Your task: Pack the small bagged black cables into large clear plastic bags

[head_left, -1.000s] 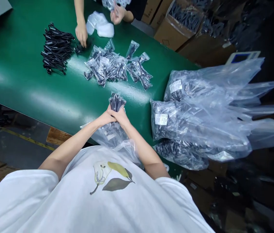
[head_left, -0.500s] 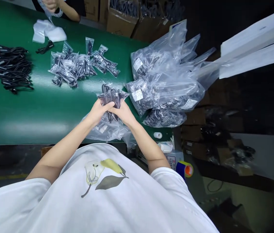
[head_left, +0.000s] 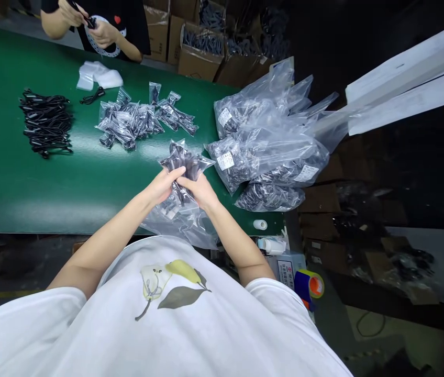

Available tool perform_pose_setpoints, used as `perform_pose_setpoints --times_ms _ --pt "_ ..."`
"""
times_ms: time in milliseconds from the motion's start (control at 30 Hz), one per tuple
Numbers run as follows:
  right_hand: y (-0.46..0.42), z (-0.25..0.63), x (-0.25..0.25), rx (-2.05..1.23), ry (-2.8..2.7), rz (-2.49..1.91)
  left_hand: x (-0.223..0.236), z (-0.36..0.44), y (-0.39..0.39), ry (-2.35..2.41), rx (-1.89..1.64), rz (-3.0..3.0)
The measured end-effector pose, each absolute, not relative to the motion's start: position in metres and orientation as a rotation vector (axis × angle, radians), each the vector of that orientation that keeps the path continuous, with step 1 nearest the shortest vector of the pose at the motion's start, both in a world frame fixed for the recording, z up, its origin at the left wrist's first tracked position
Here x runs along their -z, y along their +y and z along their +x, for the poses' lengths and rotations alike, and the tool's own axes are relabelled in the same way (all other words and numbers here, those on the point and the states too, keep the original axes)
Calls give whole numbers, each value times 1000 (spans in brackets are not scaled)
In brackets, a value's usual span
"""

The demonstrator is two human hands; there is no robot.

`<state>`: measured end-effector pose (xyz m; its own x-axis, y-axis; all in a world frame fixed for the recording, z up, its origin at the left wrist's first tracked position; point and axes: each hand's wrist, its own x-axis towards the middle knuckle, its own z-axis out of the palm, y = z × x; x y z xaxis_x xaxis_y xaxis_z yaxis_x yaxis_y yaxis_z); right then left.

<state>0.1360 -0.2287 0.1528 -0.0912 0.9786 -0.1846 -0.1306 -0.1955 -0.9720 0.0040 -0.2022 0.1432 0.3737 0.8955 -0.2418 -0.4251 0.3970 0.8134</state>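
Note:
My left hand (head_left: 164,184) and my right hand (head_left: 201,189) are closed from both sides around a bunch of small clear bags with black cables (head_left: 185,159). The thumbs lie on the near face of the bunch, and most other fingers are hidden behind it. Beneath my hands, a larger clear plastic bag (head_left: 182,222) lies along the table's near edge; whether the bunch touches its contents I cannot tell. Beyond my hands lies a pile of bagged cables (head_left: 130,123), with a few more bagged cables (head_left: 177,115) to its right.
Loose black cables (head_left: 47,123) are stacked on the green table (head_left: 88,183), near flat empty bags (head_left: 98,76). Big filled bags (head_left: 265,152) crowd the right end, beside a white roll (head_left: 260,224). Across the table, a co-worker's hands (head_left: 92,26) hold something black. Cartons (head_left: 198,60) stand behind.
The view has shifted, bringing more of the co-worker into sight, now with a black item in their hands. My hands keep their grip on the bagged cables.

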Motion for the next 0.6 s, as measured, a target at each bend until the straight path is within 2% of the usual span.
perform_pose_setpoints --times_ms 133,233,400,500,600 --pt "-221 138 -157 -1264 -1235 -1341 -158 0 -203 714 -838 1153" --pt "-211 184 -168 -1035 -1162 -1358 -184 -2 -228 845 -642 1707" --pt "-270 283 -186 -665 -909 -1371 -204 12 -293 794 175 2345" --pt "-343 287 -171 -720 -924 -1419 -183 20 -313 788 364 2478" --pt "-395 251 -134 -974 -1034 -1545 -157 14 -319 873 118 2537"
